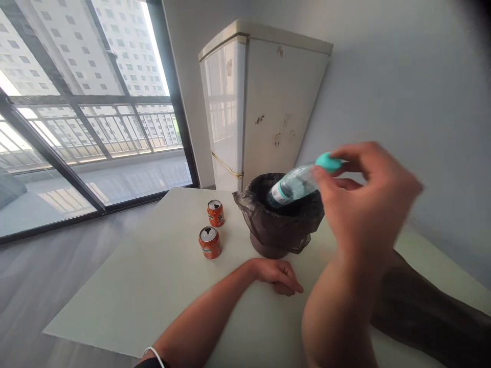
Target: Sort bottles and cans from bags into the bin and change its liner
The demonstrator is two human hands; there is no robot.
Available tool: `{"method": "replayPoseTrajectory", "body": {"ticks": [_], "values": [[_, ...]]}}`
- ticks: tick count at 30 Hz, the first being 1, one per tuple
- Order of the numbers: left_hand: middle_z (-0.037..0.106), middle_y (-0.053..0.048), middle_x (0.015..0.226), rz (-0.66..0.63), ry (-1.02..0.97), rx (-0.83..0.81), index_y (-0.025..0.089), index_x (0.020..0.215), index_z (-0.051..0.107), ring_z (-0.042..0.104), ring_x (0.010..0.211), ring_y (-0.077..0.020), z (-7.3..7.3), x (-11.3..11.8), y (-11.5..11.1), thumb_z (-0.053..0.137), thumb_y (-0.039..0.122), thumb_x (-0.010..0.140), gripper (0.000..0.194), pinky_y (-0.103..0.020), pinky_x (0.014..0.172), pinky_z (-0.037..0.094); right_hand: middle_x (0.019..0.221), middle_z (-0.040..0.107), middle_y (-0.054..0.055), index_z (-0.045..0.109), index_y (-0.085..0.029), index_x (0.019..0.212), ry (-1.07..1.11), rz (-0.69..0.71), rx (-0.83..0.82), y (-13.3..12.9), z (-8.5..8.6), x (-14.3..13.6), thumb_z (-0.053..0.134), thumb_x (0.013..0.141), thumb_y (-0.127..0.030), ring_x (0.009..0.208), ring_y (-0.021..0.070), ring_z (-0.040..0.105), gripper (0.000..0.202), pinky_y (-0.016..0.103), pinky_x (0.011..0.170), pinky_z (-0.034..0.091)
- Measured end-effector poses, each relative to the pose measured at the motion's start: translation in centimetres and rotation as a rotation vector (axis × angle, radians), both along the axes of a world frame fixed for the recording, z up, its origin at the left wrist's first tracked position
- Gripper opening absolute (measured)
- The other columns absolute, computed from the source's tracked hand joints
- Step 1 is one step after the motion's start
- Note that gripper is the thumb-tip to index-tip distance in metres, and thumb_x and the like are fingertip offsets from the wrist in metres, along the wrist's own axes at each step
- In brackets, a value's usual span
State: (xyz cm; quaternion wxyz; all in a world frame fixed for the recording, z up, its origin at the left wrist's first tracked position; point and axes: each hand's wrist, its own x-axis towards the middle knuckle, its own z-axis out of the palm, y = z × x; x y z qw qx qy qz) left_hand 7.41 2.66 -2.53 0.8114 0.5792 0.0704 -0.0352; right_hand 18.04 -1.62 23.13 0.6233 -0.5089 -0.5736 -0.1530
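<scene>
My right hand (364,189) pinches a clear plastic bottle (299,183) by its teal cap. The bottle is tilted, its base down inside the mouth of a trash can (264,248) lined with a black plastic bag (264,220). My left hand (278,276) rests on the white table just in front of the can, fingers curled together with nothing visible in them. Two opened orange soda cans, a nearer can (209,243) and a farther can (215,213), stand upright to the left of the trash can.
The white tabletop (146,266) has its edge at the left. Behind it stands an old white refrigerator (272,102). A glass sliding door (92,138) is at the left. A dark, long shape (429,301) lies on the table at the right, partly behind my forearm.
</scene>
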Motion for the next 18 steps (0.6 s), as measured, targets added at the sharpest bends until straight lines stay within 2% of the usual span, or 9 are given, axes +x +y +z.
{"method": "replayPoseTrajectory", "body": {"ticks": [3, 7, 12, 14, 18], "values": [[0.026, 0.007, 0.053, 0.004, 0.003, -0.016, 0.018, 0.049, 0.041, 0.024, 0.05, -0.0074, -0.2, 0.1, 0.1, 0.083, 0.059, 0.079, 0.066, -0.028, 0.051, 0.019, 0.084, 0.073, 0.002, 0.071, -0.024, 0.095, -0.088, 0.103, -0.25, 3.0, -1.3, -0.1, 0.075, 0.082, -0.018, 0.069, 0.0183, 0.066, 0.014, 0.034, 0.072, 0.054], [0.027, 0.006, 0.054, 0.019, 0.031, -0.052, 0.019, 0.05, 0.04, 0.025, 0.05, -0.0072, -0.8, 0.1, 0.3, 0.087, 0.061, 0.074, 0.067, -0.026, 0.049, 0.019, 0.078, 0.072, 0.003, 0.072, -0.023, 0.094, -0.213, 0.127, -0.51, 6.3, -3.0, 0.0, 0.071, 0.082, -0.014, 0.078, 0.0213, 0.066, 0.015, 0.033, 0.077, 0.051], [0.031, 0.005, 0.055, 0.113, 0.081, -0.091, 0.018, 0.05, 0.044, 0.027, 0.05, -0.0073, -1.3, 0.2, 0.3, 0.092, 0.058, 0.066, 0.064, -0.025, 0.048, 0.022, 0.081, 0.075, 0.005, 0.079, -0.023, 0.089, -0.356, 0.236, -0.807, 7.7, -4.1, -0.6, 0.067, 0.086, -0.015, 0.079, 0.0206, 0.067, 0.015, 0.03, 0.072, 0.047], [0.031, 0.005, 0.055, 0.124, 0.093, -0.096, 0.018, 0.05, 0.045, 0.028, 0.05, -0.0074, -1.2, 0.2, 0.2, 0.093, 0.055, 0.066, 0.062, -0.024, 0.047, 0.023, 0.08, 0.076, 0.005, 0.081, -0.022, 0.085, -0.388, 0.245, -0.807, 7.4, -3.9, -0.7, 0.065, 0.087, -0.014, 0.078, 0.0208, 0.067, 0.018, 0.031, 0.074, 0.048], [0.034, 0.004, 0.055, 0.127, 0.089, -0.095, 0.018, 0.052, 0.048, 0.032, 0.049, -0.008, -0.7, 0.2, 0.2, 0.094, 0.049, 0.066, 0.057, -0.024, 0.046, 0.026, 0.09, 0.077, 0.007, 0.082, -0.021, 0.093, -0.278, 0.115, -0.444, 5.6, -2.6, -1.2, 0.06, 0.093, -0.014, 0.082, 0.0216, 0.068, 0.023, 0.034, 0.082, 0.05]]}}
